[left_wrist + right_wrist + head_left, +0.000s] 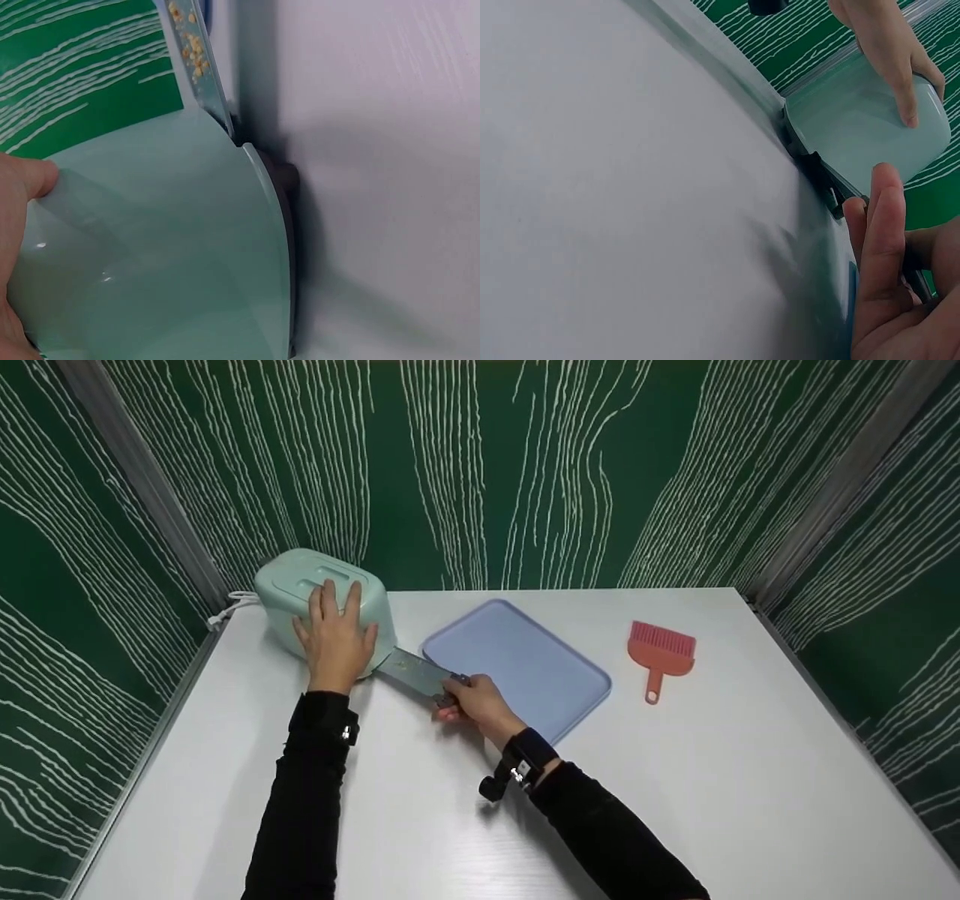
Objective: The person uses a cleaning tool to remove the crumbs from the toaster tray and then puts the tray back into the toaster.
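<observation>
A mint-green toaster [281,604] stands at the back left of the white table. My left hand [334,641] rests on its top and near side with the fingers spread and straight. From the toaster's right end juts a thin metal crumb tray [411,671], its other end still inside the body. Yellowish crumbs [196,54] lie on it, seen closely in the left wrist view. My right hand [480,703] grips the tray's dark outer end between thumb and fingers. In the right wrist view the right-hand fingers [881,247] cover much of the crumb tray.
Just behind my right hand lies a flat light-blue tray [525,667] with a raised rim. A red hand brush [661,652] lies farther right. The toaster's white cord [238,604] is bunched at the left back corner. Green walls [525,472] enclose the table.
</observation>
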Demonstrator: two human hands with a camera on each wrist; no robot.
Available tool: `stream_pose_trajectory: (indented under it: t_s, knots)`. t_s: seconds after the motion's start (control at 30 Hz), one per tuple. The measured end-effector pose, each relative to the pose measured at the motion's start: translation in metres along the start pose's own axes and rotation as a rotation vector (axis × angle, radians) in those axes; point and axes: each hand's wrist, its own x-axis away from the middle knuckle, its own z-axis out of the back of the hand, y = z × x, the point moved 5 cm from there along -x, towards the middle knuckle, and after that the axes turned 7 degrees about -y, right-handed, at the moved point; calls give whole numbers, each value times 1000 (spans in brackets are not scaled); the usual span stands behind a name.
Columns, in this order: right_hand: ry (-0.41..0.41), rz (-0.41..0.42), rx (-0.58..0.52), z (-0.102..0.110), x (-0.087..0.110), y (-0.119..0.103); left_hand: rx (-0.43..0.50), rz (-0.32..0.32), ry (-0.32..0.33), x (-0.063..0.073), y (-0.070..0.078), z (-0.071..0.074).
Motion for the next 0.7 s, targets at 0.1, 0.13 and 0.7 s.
stream_pose_trajectory:
  t_s: [0.1,0.13,0.7]
  knots:
    - [-4,-2,5,2,2,-1,-1,2,0,0,0,1]
    - [-5,-2,4,3,3,-1,-2,2,-1,0,1,1]
    - [19,53,-29,24,14,-22,-10,10,-11,-1,2,1]
